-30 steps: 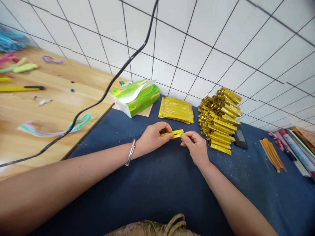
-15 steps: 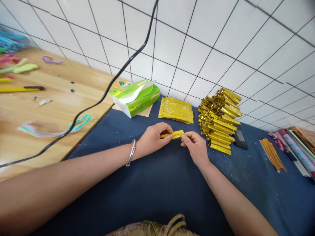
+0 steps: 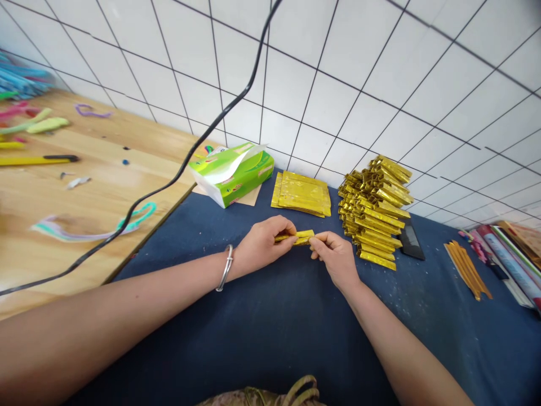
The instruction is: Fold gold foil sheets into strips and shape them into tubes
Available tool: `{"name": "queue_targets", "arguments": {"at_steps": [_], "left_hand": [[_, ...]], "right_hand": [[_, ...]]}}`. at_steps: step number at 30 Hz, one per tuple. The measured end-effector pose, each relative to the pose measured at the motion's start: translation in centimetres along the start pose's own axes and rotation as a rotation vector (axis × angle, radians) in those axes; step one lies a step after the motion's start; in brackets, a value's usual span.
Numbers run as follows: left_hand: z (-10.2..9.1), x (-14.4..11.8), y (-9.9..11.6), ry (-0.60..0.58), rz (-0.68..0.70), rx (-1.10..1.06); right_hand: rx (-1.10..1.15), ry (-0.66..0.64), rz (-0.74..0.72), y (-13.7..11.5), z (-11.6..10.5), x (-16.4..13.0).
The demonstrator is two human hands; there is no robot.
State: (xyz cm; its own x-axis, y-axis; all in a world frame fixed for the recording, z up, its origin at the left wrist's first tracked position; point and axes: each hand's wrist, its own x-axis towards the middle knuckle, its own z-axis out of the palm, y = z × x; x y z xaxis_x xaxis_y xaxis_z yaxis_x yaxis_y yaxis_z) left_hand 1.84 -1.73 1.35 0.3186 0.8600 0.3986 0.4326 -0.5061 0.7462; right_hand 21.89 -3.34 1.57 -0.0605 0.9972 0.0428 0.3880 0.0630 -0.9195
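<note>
Gold foil folded into a narrow strip is pinched between both hands just above the blue cloth-covered surface, its long axis running left to right with the right end tipped slightly toward the far side. At its left end the left hand is closed around it, thumb and fingers grasping the foil, a metal bangle on that wrist. At the right end the right hand grips the strip with its fingertips. Just beyond the hands lies a flat stack of gold foil sheets, and to its right rises a pile of folded gold strips. Left of the sheets sits a green tissue pack. A black cable hangs across the wooden surface at far left.
</note>
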Motion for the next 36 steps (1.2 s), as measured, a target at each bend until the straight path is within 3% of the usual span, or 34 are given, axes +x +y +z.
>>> {"name": "queue_targets", "arguments": {"at_steps": [19,36], "left_hand": [[-0.02,-0.14,-0.04,-0.061,0.104,0.033],[-0.01,0.05,-0.11,-0.087,0.058,0.033]], "right_hand": [[0.055,-0.068,0.031,-0.05,-0.23,0.12],[0.181,-0.031,0.113,0.38,-0.33,0.26]]}}
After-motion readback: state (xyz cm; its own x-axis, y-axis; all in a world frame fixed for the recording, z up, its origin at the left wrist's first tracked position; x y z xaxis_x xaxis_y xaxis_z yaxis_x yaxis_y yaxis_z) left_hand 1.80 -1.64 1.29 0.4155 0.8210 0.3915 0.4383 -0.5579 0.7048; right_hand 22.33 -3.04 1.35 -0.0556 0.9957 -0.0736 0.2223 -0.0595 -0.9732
